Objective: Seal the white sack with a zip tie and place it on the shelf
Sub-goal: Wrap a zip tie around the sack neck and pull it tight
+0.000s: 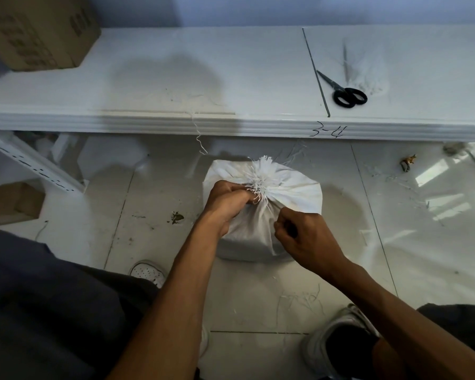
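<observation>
The white sack (294, 193) stands on the tiled floor in front of the shelf, its frayed mouth gathered into a bunch on top. My left hand (226, 200) is closed around the gathered neck. A white zip tie (268, 229) runs from the neck down the sack's near side, and my right hand (303, 237) pinches it. The white shelf (176, 78) spans the view just beyond the sack.
Black scissors (344, 91) and a pile of loose zip ties (365, 72) lie on the shelf at the right. A cardboard box (39, 31) sits on its far left. A smaller box (11, 202) rests on the floor at left. My shoes flank the sack.
</observation>
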`<state>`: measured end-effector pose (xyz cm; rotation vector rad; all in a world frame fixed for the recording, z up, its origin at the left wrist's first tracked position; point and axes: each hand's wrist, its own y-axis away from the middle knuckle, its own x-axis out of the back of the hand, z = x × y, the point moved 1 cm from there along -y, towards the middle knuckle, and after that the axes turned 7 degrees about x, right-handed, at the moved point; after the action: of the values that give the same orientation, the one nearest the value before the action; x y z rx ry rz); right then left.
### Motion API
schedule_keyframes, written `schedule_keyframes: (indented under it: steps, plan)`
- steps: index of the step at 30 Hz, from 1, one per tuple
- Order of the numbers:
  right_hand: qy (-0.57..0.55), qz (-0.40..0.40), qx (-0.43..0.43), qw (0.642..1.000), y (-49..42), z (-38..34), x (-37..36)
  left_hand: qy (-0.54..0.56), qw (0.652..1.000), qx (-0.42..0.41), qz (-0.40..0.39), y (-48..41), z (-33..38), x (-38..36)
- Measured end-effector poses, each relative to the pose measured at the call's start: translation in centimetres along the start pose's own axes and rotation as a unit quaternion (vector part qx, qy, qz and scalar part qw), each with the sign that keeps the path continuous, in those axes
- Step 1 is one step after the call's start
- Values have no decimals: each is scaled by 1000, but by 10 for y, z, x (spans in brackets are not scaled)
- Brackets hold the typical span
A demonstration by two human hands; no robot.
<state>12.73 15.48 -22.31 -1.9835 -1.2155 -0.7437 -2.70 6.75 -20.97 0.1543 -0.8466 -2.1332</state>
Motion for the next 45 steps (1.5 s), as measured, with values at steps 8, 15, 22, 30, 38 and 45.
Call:
schedule_keyframes:
  steps: [8, 15, 22, 30, 38, 45]
  plan:
    - [-37, 29, -34, 998, -1, 1, 7, 15, 998, -13, -54, 1, -2, 0]
    - [-6, -5, -38, 999, -4, 5, -2, -34, 998, -21, -55, 3, -2, 2]
    - [-23, -29, -19, 999, -12, 5, -2, -17, 999, -13, -42, 6, 0, 0]
    - [-45, -39, 2, 998, -4, 11, -9, -46, 999, 20, -7, 4, 3, -7]
    - [-71, -24, -30, 997, 0, 13, -10, -38, 999, 1, 22, 1, 4, -10]
    - [-77, -46, -39, 995, 2, 16, -10, -10, 1000, 26, 1, 3, 5, -13]
